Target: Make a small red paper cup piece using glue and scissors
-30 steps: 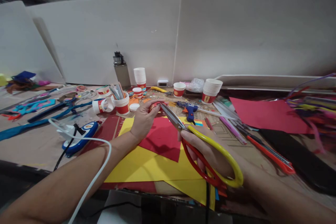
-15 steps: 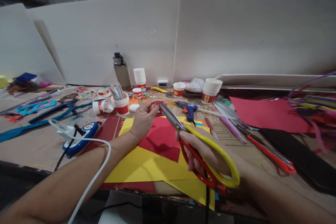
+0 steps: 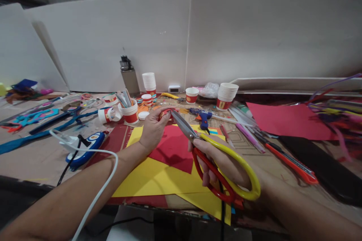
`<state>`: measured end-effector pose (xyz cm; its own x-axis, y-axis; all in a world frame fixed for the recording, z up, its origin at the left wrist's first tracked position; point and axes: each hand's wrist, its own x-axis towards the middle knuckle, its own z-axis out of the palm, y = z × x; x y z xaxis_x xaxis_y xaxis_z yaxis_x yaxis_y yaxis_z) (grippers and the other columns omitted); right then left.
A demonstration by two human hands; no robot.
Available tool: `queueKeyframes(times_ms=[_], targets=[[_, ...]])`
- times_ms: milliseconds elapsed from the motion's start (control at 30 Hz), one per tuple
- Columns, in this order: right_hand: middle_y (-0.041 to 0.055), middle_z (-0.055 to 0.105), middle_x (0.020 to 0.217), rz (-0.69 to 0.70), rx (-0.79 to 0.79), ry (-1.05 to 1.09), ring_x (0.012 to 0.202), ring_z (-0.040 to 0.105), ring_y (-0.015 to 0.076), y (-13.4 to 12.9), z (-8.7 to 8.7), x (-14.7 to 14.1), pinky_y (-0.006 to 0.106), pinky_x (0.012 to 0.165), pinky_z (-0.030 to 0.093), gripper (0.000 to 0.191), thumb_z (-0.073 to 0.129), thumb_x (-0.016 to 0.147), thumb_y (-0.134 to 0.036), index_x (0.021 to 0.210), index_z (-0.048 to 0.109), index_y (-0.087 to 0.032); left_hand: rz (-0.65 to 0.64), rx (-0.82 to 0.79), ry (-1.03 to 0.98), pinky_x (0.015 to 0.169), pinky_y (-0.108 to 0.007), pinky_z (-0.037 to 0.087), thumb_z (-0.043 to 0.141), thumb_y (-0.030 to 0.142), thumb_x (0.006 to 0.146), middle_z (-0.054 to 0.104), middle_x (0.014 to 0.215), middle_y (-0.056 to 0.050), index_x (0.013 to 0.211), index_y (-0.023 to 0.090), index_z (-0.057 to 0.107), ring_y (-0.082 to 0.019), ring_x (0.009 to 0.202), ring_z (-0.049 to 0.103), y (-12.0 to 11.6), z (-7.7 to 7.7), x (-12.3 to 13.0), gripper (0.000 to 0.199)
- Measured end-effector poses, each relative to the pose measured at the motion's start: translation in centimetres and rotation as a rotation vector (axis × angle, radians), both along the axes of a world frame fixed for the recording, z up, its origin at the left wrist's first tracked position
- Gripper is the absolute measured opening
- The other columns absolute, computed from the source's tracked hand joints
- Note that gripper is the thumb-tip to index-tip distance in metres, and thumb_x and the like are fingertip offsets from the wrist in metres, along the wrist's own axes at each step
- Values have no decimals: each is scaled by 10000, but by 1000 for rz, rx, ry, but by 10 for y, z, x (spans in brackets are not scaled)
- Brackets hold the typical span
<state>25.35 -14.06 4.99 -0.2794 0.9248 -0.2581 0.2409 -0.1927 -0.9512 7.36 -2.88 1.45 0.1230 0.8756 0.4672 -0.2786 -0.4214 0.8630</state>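
My left hand (image 3: 152, 130) is closed on a small red piece (image 3: 164, 113) that looks like part of a paper cup; the fingers hide much of it. My right hand (image 3: 217, 158) grips scissors (image 3: 183, 126) with one yellow and one red handle loop. The scissor blades point away to the left, their tips at the red piece beside my left fingertips. Below both hands lies a sheet of red paper (image 3: 172, 154) on top of yellow paper (image 3: 141, 180).
Behind my hands stand a cup of tools (image 3: 130, 113), stacked paper cups (image 3: 226, 96) and a bottle (image 3: 129, 77). A blue glue gun (image 3: 204, 118) lies right of centre. A red utility knife (image 3: 294, 163) is at the right. A white cable (image 3: 106, 184) crosses over my left forearm.
The view has shifted slightly. Both hands keep nearly the same pose, with the scissors still at the red piece.
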Motion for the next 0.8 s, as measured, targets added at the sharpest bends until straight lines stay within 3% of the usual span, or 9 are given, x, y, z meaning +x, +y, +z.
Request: queueKeyframes(times_ms=[233, 333, 567, 800], targets=[[-58, 488, 467, -88, 28, -8, 361, 480, 80, -4, -6, -3, 188, 374, 382, 492, 417, 872, -653, 731, 517, -192, 0, -8, -34, 739, -331, 603, 645, 357, 818, 729, 1009, -77, 1006, 201, 691, -209, 934, 694, -2, 2, 3, 249], [-69, 497, 524, -59, 64, -12, 357, 453, 70, -3, 0, -2, 186, 356, 370, 467, 431, 872, -648, 839, 545, -196, 0, -8, -49, 737, -330, 604, 650, 356, 815, 727, 1007, -79, 1004, 194, 688, -205, 931, 694, -2, 2, 4, 252], [-71, 493, 558, 22, 99, -75, 377, 450, 72, -3, 11, 1, 185, 358, 364, 427, 374, 920, -604, 882, 527, -207, -13, 1, -36, 747, -327, 603, 652, 373, 815, 725, 1019, -78, 1007, 202, 687, -203, 945, 691, -1, 0, 3, 259], [-59, 484, 488, 44, 194, -114, 388, 473, 81, 1, 5, -3, 196, 402, 388, 401, 391, 933, -543, 727, 452, -204, -16, -14, -36, 715, -303, 601, 652, 365, 816, 718, 1027, -74, 1005, 203, 683, -195, 918, 693, 0, 2, 1, 251]])
